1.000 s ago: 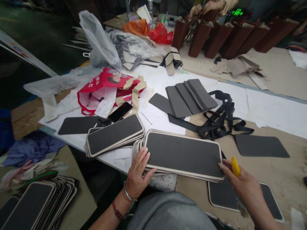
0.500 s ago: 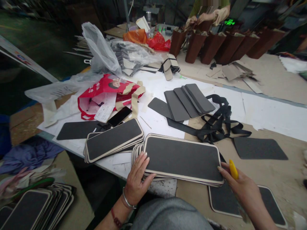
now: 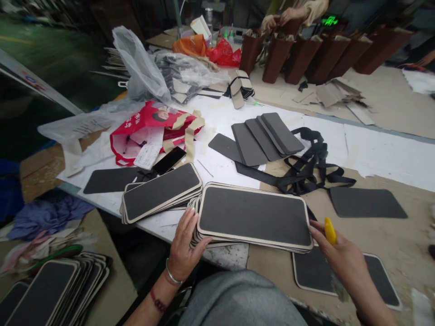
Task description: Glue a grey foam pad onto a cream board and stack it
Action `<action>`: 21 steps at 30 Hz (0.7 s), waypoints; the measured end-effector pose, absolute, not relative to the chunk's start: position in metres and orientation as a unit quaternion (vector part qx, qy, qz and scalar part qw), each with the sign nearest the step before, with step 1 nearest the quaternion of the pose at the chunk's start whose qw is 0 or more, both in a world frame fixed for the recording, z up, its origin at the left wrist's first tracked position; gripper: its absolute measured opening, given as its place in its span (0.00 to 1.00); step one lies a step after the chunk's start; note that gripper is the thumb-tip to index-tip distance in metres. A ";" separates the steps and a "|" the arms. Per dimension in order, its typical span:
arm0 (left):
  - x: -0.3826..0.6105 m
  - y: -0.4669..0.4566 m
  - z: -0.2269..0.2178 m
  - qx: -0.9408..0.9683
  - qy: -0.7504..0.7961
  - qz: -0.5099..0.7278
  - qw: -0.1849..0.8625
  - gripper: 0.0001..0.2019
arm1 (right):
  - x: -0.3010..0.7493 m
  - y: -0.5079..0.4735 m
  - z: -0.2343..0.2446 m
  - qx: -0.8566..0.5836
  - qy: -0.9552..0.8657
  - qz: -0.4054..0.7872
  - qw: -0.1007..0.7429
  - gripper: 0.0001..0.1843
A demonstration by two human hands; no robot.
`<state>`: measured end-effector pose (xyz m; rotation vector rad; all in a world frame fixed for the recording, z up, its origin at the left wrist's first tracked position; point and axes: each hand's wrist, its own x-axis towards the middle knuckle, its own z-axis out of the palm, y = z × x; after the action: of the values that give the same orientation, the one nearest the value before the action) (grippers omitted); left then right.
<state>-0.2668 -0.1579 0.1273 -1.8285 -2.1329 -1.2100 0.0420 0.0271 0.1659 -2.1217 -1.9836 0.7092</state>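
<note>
A stack of black rounded rectangular panels with cream edges (image 3: 253, 219) lies on the table in front of me. My left hand (image 3: 186, 242) rests against its left end, fingers stretched along the side and thumb apart at the front edge. At the right end, my right hand (image 3: 341, 253) touches the top panel's edge with its fingertips. That hand also holds a tool with a yellow handle (image 3: 330, 231), which sticks up between thumb and forefinger; its working end is mostly hidden. Under my right forearm lies a single cream-edged panel (image 3: 382, 278).
A second, fanned stack of panels (image 3: 163, 192) adjoins on the left. Behind are dark grey sheets (image 3: 253, 142), tangled black straps (image 3: 302, 176), a phone (image 3: 170, 160) and a red bag (image 3: 139, 131). More panels (image 3: 44, 294) stand lower left. Across the table, a person's hands (image 3: 288, 16) work at brown box-shaped pieces (image 3: 277, 59).
The stack and both hands appear slightly further left and higher in view, along with a small camera shift. The left hand's fingers have slid to the stack's left side. The yellow-handled tool stays in the right hand.
</note>
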 end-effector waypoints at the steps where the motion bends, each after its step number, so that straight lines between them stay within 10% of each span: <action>1: -0.266 -0.160 0.132 -0.599 -0.694 -0.397 0.054 0.31 | 0.043 0.025 0.168 -0.714 -0.649 0.249 0.087 0.36; 6: -0.245 -0.169 0.166 -0.640 -0.643 -0.412 0.089 0.24 | 0.075 0.016 0.165 -0.733 -0.614 0.264 0.130 0.32; 11: -0.192 -0.153 0.172 -0.746 -0.541 -0.378 -0.089 0.06 | 0.150 0.003 0.123 -0.769 -0.575 0.246 0.130 0.30; 21: -0.077 -0.094 0.053 -0.485 -0.630 -0.261 -0.548 0.21 | 0.258 -0.018 0.068 -0.829 -0.538 0.146 0.038 0.20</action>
<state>-0.0774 -0.0944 0.0528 -2.4920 -3.2398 -1.3408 0.2577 -0.0176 0.0677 -2.5440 -1.6495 0.4491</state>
